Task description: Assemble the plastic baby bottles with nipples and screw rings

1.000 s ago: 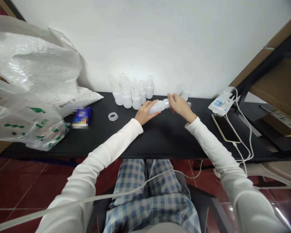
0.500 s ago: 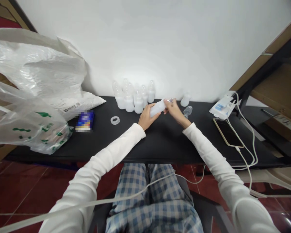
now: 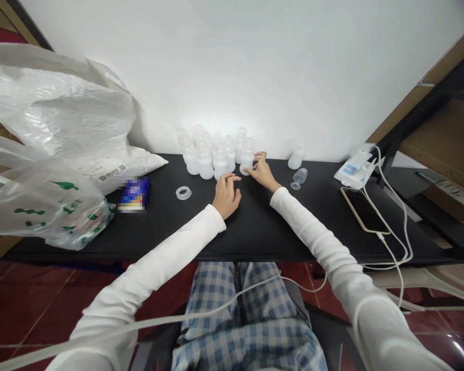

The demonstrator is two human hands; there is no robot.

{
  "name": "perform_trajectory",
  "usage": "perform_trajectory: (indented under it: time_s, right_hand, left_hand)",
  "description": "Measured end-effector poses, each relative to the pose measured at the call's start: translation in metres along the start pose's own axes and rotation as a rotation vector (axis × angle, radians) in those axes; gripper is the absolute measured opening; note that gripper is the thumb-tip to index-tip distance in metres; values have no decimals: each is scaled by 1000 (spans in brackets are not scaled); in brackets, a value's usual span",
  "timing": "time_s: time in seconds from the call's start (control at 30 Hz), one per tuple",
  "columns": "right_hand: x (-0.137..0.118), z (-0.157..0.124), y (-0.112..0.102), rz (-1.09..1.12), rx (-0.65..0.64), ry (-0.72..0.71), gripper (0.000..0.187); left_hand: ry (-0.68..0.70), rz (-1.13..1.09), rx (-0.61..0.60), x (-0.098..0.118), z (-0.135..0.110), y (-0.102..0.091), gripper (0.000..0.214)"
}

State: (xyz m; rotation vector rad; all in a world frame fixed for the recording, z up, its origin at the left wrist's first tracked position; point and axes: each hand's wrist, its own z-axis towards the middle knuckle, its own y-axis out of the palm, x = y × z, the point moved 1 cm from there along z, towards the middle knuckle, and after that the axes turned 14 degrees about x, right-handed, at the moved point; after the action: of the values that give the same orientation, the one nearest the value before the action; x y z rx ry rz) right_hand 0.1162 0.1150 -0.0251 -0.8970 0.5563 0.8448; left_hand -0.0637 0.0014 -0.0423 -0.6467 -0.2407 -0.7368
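Several white plastic bottles (image 3: 212, 152) stand in a cluster at the back of the black desk (image 3: 255, 226), against the wall. My right hand (image 3: 261, 171) grips one upright bottle (image 3: 247, 157) at the cluster's right end, with the fingers round its lower part. My left hand (image 3: 226, 191) rests on the desk just in front of the cluster, fingers loosely apart and holding nothing. A clear plastic ring (image 3: 183, 192) lies to its left. To the right, a small clear cap (image 3: 299, 178) lies on its side, and a lone white bottle (image 3: 296, 157) stands behind it.
Large plastic bags (image 3: 50, 154) fill the desk's left end, beside a small blue packet (image 3: 133, 193). At the right lie a phone (image 3: 363, 210), white cables (image 3: 394, 216) and a white box (image 3: 353, 167). A wooden shelf frame (image 3: 429, 118) rises at far right.
Both hands held one bottle tilted above the desk. Now it stands upright at the cluster's right end under my right hand, and my left hand has let go and dropped to the desk.
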Motion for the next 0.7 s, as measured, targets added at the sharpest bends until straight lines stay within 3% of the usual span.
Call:
perform_trajectory:
  time_s: [0.1, 0.2, 0.3, 0.4, 0.53, 0.7]
  right_hand:
    - [-4, 3, 17, -14, -20, 18, 55]
    - [-8, -1, 16, -107, -28, -32, 42]
    - [-10, -14, -14, -342, 18, -185, 23]
    - [-7, -33, -66, -573, 77, -292, 19]
    - [6, -63, -128, -809, 78, -295, 30]
    - [32, -86, -156, -862, -50, -333, 35]
  left_hand:
    - [-119, 156, 15, -6, -7, -26, 30]
    - [-192, 306, 66, -16, -16, -55, 31]
    - [-231, 442, 143, -30, -26, -79, 37]
    - [-287, 533, 163, -43, -34, -91, 41]
    - [-231, 472, -58, -42, -32, -80, 36]
    - [-5, 219, -255, -3, -19, -31, 34]
